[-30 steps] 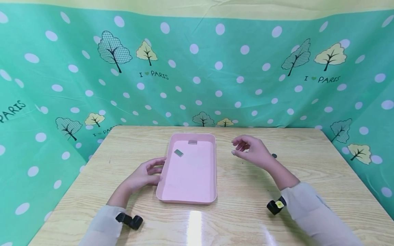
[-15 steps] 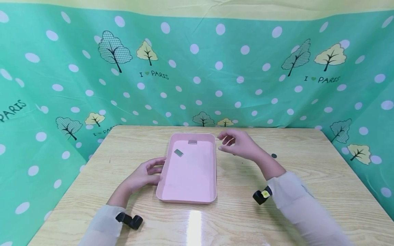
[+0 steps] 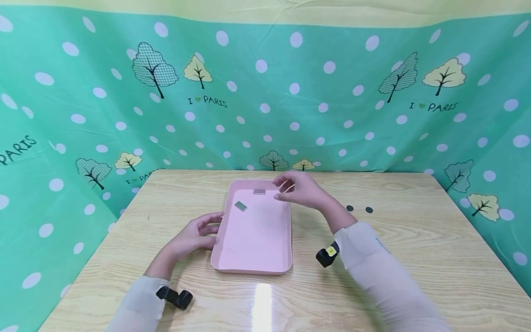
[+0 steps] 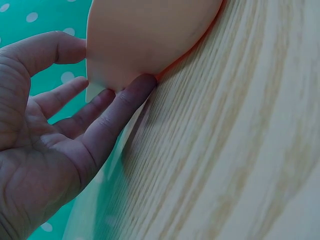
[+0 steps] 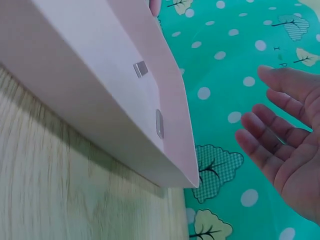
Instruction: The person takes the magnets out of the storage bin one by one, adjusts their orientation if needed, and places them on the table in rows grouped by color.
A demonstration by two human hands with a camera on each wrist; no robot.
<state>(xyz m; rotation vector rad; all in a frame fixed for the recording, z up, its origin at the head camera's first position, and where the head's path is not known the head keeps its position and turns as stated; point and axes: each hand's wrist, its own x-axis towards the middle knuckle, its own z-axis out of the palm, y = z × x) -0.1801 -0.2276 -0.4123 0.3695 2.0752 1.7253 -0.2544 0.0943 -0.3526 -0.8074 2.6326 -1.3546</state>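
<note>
A pink rectangular tray (image 3: 253, 240) lies on the table. My left hand (image 3: 190, 238) rests against its left side. In the left wrist view, the thumb and fingertips of that hand (image 4: 42, 167) touch the tray's wall (image 4: 142, 40). Above the tray's far right corner hovers my right hand (image 3: 300, 190), fingers bent loosely. Seen from the right wrist, this hand (image 5: 302, 165) has nothing in it. Inside the tray are two small shiny rectangular pieces, one piece (image 3: 240, 206) at the left and another piece (image 3: 259, 192) by the far wall.
To the right of the tray lie two small dark round discs, a nearer disc (image 3: 350, 208) and a farther disc (image 3: 369, 210). The wooden table (image 3: 415, 240) is backed by a green dotted cloth (image 3: 332, 110). Each sleeve carries a black wrist camera (image 3: 325, 257).
My right hand has moved left from beside the tray to above its far right corner, uncovering a dark disc on the table. The left hand and tray have stayed put.
</note>
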